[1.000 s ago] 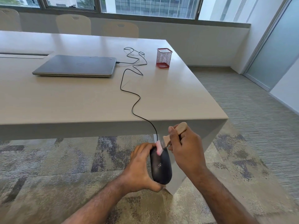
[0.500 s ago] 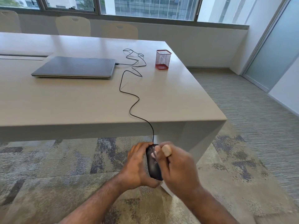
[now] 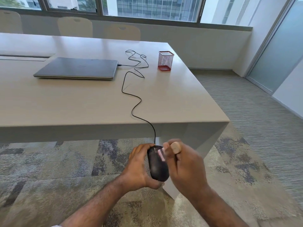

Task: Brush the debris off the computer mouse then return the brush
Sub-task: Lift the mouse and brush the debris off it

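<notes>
My left hand grips a black wired computer mouse from its left side, holding it in the air below the table's front edge. My right hand is closed around a small brush with a wooden handle end pointing up and pink bristles lying on the top front of the mouse. The right hand is motion-blurred. The mouse's black cable runs up over the table edge to the laptop.
A closed grey laptop lies on the beige table. A red mesh pen holder stands at the back right of the table. Several chairs line the far side. Patterned carpet lies below.
The brush went from tilted at the mouse's front tip to handle-up with bristles on the mouse's top. My right hand swept in over the mouse. My left hand kept its hold.
</notes>
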Action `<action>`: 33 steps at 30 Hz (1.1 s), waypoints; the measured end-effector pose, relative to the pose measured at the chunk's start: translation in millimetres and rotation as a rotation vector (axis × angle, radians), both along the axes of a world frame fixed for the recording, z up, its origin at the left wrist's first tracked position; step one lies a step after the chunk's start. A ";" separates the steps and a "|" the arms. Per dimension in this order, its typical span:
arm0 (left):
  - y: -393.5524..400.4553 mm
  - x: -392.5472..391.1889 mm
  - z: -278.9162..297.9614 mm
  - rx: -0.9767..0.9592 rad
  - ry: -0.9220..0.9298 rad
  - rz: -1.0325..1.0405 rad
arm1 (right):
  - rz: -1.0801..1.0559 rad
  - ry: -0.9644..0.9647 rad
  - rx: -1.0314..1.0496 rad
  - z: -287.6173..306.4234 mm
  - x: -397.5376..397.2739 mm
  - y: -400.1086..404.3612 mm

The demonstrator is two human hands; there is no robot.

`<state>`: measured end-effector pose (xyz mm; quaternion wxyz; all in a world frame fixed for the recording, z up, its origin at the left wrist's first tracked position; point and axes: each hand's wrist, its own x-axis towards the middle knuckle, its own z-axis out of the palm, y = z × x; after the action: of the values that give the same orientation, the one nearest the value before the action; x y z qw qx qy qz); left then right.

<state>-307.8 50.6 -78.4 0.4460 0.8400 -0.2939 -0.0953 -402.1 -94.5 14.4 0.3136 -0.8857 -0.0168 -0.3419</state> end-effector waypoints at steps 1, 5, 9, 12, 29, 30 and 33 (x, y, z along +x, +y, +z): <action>-0.4 0.2 -0.5 0.005 -0.005 0.001 | 0.030 0.016 -0.044 -3.2 -2.1 5.2; -2.6 1.0 -1.9 0.036 0.004 0.010 | 0.146 0.065 -0.201 -13.1 -11.5 25.9; -3.3 -0.7 -1.6 0.043 0.030 0.020 | 0.158 0.138 -0.024 -14.3 -12.2 28.9; -0.3 -2.7 -0.6 0.025 0.038 0.020 | 0.120 0.122 0.226 -7.7 -10.3 19.9; 2.0 -1.7 -2.2 0.020 0.035 0.026 | 0.113 0.149 0.245 -10.3 -13.3 18.6; 3.4 -2.2 -2.2 0.018 0.031 0.020 | 0.084 0.091 0.337 -8.1 -11.4 12.3; 5.3 -3.7 -2.4 0.010 0.003 -0.006 | 0.020 -0.132 0.481 0.3 -3.0 -7.9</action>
<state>-311.6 55.9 -80.8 0.4420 0.8412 -0.2950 -0.0995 -405.0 -102.4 14.7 0.5170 -0.7611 0.0357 -0.3901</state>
